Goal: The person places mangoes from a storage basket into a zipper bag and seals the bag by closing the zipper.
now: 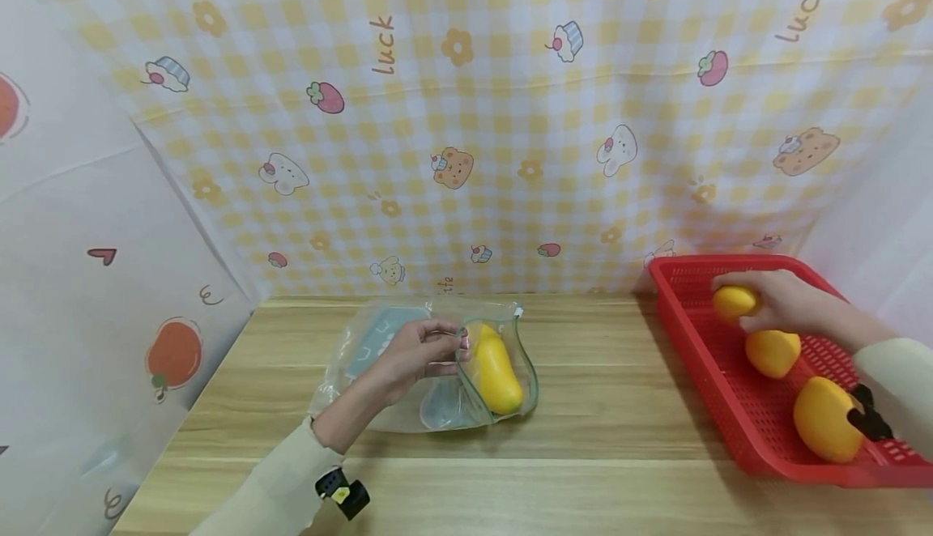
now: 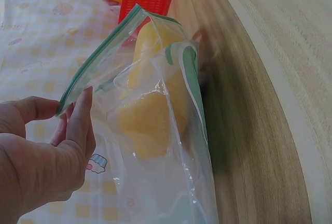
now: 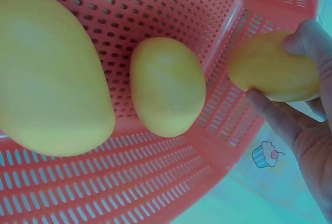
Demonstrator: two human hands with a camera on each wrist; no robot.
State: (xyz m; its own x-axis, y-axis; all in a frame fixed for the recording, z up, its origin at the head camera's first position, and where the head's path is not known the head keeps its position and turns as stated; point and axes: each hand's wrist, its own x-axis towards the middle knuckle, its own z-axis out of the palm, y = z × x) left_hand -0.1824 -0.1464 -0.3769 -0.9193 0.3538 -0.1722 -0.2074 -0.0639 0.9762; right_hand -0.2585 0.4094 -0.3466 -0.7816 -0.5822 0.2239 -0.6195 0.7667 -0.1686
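Note:
A clear zip-lock bag (image 1: 342, 378) with a green-edged mouth lies on the table. My left hand (image 1: 411, 356) pinches one side of its rim between thumb and fingers, and the mouth gapes toward the right. Inside, near the opening, is a long yellow mango (image 1: 499, 374); creases in the plastic obscure whether another lies against it. Over at the right, my right hand (image 1: 787, 301) grips a small yellow mango (image 3: 267, 66) above the far part of the red basket (image 1: 710, 382). Below it in the basket sit a medium mango (image 3: 167, 86) and a larger one (image 3: 49, 73).
The wooden table (image 1: 598, 414) stretches between bag and basket. A checked cloth (image 1: 510, 115) hangs behind, meeting the table's back edge. White printed sheets stand at the left (image 1: 87, 317) and right sides. The basket's slotted walls rise around the mangoes.

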